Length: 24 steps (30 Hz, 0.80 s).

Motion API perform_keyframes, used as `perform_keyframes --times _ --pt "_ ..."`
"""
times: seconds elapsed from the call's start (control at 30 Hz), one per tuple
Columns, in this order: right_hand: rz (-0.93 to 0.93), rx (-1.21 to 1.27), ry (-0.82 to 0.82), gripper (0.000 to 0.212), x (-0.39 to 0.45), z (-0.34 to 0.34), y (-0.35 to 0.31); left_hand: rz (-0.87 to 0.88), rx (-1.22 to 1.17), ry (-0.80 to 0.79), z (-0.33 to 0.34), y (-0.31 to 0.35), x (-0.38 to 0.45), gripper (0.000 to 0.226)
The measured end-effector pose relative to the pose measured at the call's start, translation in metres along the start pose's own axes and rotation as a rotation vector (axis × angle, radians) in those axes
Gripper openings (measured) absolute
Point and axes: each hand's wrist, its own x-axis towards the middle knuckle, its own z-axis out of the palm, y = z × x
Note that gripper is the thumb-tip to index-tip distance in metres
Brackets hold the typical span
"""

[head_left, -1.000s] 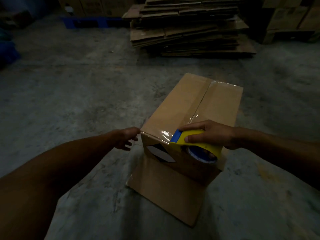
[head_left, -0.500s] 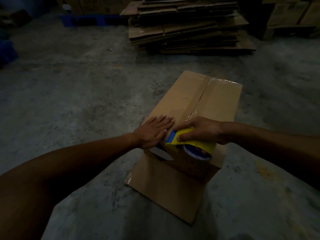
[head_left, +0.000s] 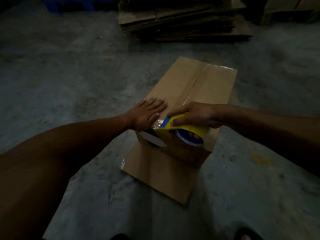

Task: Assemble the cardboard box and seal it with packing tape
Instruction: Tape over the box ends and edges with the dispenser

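Note:
A brown cardboard box (head_left: 190,84) stands on the concrete floor, its top flaps closed with clear tape along the centre seam. My left hand (head_left: 147,113) lies flat, fingers spread, on the near left part of the top. My right hand (head_left: 195,115) grips a yellow and blue tape dispenser (head_left: 183,130) at the near top edge of the box, its blue roll hanging over the near side. A loose flap (head_left: 161,172) of the box lies on the floor toward me. A dark opening with a white label shows on the near side.
A stack of flattened cardboard (head_left: 183,19) lies on the floor behind the box. More boxes (head_left: 290,9) stand at the far right. Bare concrete floor surrounds the box. The tips of my sandals (head_left: 245,234) show at the bottom edge.
My left hand moved from beside the box's near left corner onto the top and now presses flat. The right hand and dispenser stay at the near edge.

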Motion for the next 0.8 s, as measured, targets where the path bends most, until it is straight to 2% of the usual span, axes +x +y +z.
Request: perform_keyframes --times 0.1,0.23,0.4,0.5,0.57,0.8 --pt "0.041 -0.125 -0.004 0.042 -0.029 -0.02 0.034 0.016 0.014 0.004 0.003 0.004 -0.002 0.064" --pt "0.111 -0.119 0.003 0.043 -0.053 -0.029 0.071 0.022 0.0 0.011 0.008 0.003 -0.005 0.059" --pt "0.092 -0.132 -0.009 0.046 -0.051 -0.023 0.066 -0.019 -0.028 0.027 0.003 0.031 -0.009 0.071" --pt "0.073 -0.113 -0.004 0.043 -0.049 -0.024 0.062 0.057 -0.066 0.028 0.005 0.077 -0.004 0.07" --pt "0.074 -0.118 0.004 0.042 -0.048 -0.028 0.057 0.048 -0.032 0.031 0.011 0.09 0.006 0.067" --pt "0.062 -0.005 0.063 0.044 -0.017 -0.019 0.037 0.078 0.014 -0.039 0.01 0.04 0.031 0.056"
